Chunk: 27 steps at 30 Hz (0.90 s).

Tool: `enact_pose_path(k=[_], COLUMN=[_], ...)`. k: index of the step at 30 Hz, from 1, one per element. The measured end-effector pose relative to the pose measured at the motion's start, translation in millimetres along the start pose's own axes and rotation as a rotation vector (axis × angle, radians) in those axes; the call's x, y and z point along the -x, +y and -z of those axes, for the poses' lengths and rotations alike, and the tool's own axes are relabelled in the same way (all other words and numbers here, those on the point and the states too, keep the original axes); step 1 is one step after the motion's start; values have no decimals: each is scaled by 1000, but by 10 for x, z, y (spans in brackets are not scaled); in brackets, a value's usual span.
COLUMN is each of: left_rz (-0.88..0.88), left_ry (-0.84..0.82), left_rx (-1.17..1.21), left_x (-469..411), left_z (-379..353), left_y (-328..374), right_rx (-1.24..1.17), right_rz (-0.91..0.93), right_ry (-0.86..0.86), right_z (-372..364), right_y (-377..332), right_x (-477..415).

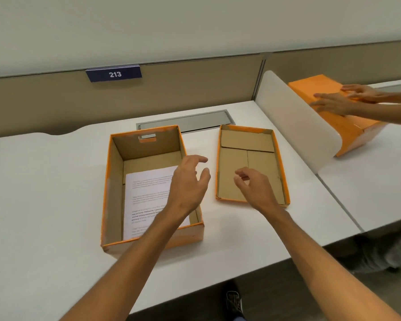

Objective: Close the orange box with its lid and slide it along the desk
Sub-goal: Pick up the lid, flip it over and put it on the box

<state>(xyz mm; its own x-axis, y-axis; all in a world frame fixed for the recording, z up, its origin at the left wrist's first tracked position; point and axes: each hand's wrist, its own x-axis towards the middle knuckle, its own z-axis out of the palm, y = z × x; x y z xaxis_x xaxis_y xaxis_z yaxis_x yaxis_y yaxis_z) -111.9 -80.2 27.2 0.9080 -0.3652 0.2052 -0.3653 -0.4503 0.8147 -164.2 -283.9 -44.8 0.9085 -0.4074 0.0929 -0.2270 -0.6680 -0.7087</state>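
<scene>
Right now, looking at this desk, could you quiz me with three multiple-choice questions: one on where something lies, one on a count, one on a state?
1. Where does the lid lie relative to the orange box?
A. on top of it
B. beside it on the desk, toward the divider
C. on the floor

2. How many orange boxes with a lid on are in view?
A. none
B. one
C. three

3. What state is the near orange box in?
A. open, printed paper inside
B. closed
C. open and empty

Answers:
1 B, the lid rests upside down on the desk, apart from the box.
2 B, only the closed box past the divider, under another person's hands.
3 A, the paper lies on its floor; the left hand hovers above and the right hand over the lid, both empty.
</scene>
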Motion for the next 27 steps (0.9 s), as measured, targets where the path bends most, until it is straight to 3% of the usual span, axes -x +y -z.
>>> enact_pose_path(k=[6, 12, 15, 19, 27], left_rz=[150, 496, 652, 755, 771], left_ry=[-222, -318, -316, -307, -110], left_rx=[-52, -92, -145, -243, -234], left_x=[-364, -622, -652, -644, -643], left_z=[-837, -1510, -1712, -1852, -1894], left_y=[53, -185, -343, -505, -648], right_rx=[176, 246, 302, 325, 98], right_rz=[-14, -193, -319, -407, -632], right_ry=[-113, -104, -139, -60, -45], right_z=[137, 291, 335, 363, 431], right_y=[580, 1184, 1387, 1563, 1774], right_x=[-258, -497, -578, -629, -784])
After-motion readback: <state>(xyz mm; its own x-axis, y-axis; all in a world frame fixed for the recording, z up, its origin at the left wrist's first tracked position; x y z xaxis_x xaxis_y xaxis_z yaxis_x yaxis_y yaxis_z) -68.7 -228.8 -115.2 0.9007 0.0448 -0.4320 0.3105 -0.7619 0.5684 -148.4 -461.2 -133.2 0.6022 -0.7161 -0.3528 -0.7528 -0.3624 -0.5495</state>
